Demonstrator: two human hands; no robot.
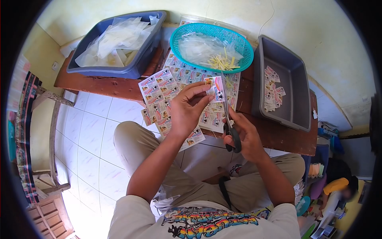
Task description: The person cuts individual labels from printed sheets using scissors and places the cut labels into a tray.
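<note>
My left hand (pixel 188 108) pinches a small printed label (pixel 215 89) between thumb and fingers, holding it up over the bench. In my right hand (pixel 245 133) is a pair of scissors (pixel 232 135) with black handles. Its blades point away from me and lie along the label's right edge. Whether the blades touch the paper I cannot tell. Beneath and to the left of my left hand lie uncut sheets of the same labels (pixel 160 88), some hanging past the bench's front edge.
A teal basket (pixel 172 44) holds clear plastic and yellow paper strips. At left stands a blue-grey tub (pixel 135 71) of translucent bags. The grey bin (pixel 296 85) at right contains cut labels (pixel 273 93). All rest on a wooden bench (pixel 107 85). Another person (pixel 338 185) is at lower right.
</note>
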